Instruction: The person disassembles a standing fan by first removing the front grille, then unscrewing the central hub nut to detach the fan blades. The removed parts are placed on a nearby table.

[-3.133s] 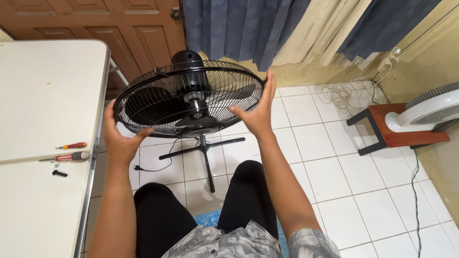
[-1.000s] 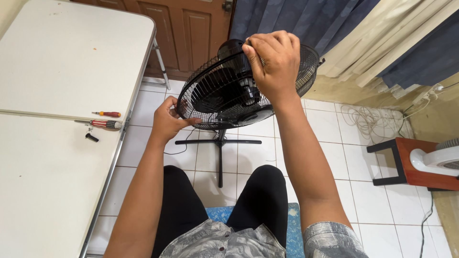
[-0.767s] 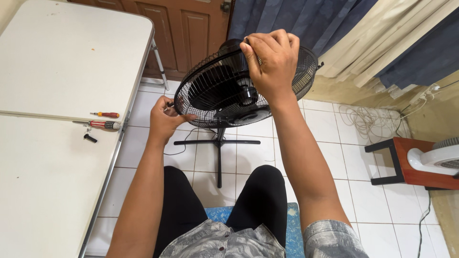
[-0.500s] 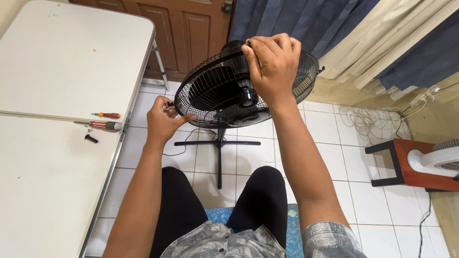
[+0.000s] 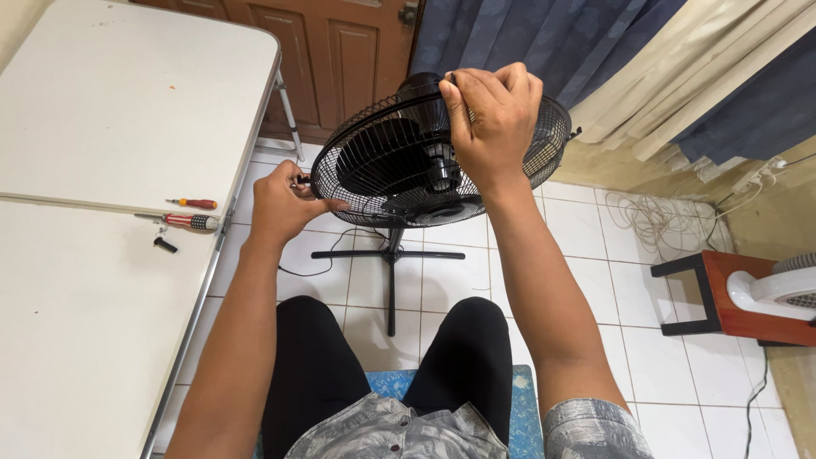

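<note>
A black pedestal fan stands on the tiled floor in front of me, its wire grille [image 5: 382,166] tilted up toward me. My right hand [image 5: 490,119] reaches over the top and grips the far rim of the grille. My left hand [image 5: 280,202] pinches the near-left edge of the grille, fingers closed on the rim. Inside the cage I see the black blades and the hub. The cross-shaped base [image 5: 389,255] sits below on the tiles.
A white folding table [image 5: 93,170] on my left carries two red-handled screwdrivers [image 5: 194,212] and a small black part [image 5: 165,245]. A white fan [image 5: 778,289] rests on a wooden stool at right. A coiled cable [image 5: 659,217] lies on the tiles. Door and curtains stand behind.
Both hands went from flat against the grille's sides to gripping its rim. Over the last second my left hand slid a little up and left along the edge.
</note>
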